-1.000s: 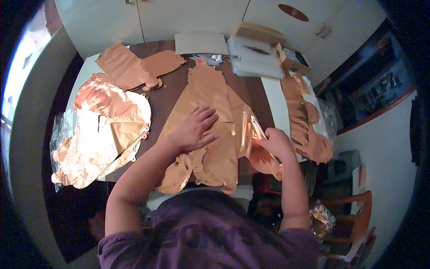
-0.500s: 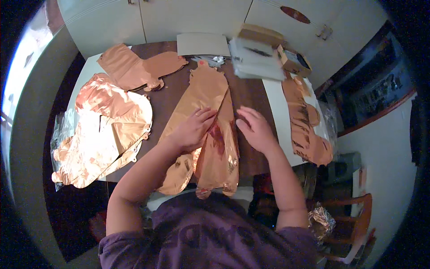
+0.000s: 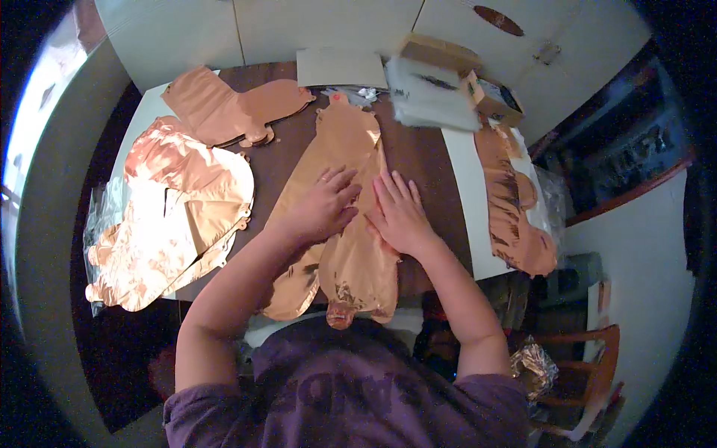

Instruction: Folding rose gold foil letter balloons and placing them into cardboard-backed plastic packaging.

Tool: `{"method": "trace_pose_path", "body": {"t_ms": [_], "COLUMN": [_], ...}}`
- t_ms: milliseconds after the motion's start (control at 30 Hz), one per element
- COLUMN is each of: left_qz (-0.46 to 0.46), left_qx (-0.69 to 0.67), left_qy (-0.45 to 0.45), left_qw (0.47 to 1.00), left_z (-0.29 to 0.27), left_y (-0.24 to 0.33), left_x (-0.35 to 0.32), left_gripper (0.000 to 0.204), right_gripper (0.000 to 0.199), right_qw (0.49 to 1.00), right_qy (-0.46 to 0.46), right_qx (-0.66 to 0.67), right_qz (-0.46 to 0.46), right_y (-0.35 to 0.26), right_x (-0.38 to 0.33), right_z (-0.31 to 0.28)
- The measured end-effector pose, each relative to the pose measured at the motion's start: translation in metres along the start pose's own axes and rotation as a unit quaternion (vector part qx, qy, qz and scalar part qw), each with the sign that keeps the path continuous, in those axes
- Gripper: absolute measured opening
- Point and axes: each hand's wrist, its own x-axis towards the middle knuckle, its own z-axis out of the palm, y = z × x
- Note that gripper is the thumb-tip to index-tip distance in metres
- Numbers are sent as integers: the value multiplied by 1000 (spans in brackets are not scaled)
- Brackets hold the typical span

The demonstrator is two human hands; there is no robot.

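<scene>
A flat, uninflated copper-coloured foil balloon [image 3: 340, 145] lies lengthwise on the dark tabletop before me, its lower lobes reaching the near edge. My left hand [image 3: 328, 205] rests on its middle with the fingers a little curled and apart. On the balloon's right edge my right hand [image 3: 399, 213] lies flat, fingers spread. Neither hand grips anything. A folded flap of foil runs down between and below the hands, partly hidden by them.
More flat foil balloons lie around: a shiny pile [image 3: 213, 198] at left, a folded stack [image 3: 205, 104] at far left, another stack [image 3: 511, 201] at right. Across the back stand a pale board [image 3: 340, 69], clear plastic bags [image 3: 433, 97] and a small carton [image 3: 493, 104]. A wooden chair [image 3: 597, 358] is at lower right.
My right hand has moved left from beside the balloon onto its right edge. The foil there now lies flatter, covering the reddish fold. My left hand has slightly lifted or curled its fingers.
</scene>
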Motion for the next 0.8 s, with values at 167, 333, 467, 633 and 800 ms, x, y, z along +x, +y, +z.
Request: {"method": "trace_pose_path", "body": {"t_ms": [167,333,467,633,800], "left_qz": [12,14,26,28,35], "left_qx": [93,69,68,65,61], "left_qy": [-12,13,24,29,27], "left_qw": [996,997,997,997,997], "left_z": [-1,-2,1,1,1], "left_y": [3,3,0,-1,-3], "left_x": [-1,-2,-2,3,-1], "left_gripper": [45,47,47,47,49], "right_gripper": [71,71,71,70,70], "right_qw": [998,999,999,999,997], "right_qy": [42,-25,-25,-16,2], "right_qx": [44,11,22,11,-4], "right_qz": [-4,-25,-32,-35,-72], "right_y": [0,-15,-8,-8,-8], "right_x": [-14,-30,-32,-32,-34], "right_z": [-8,-13,-10,-9,-7]}}
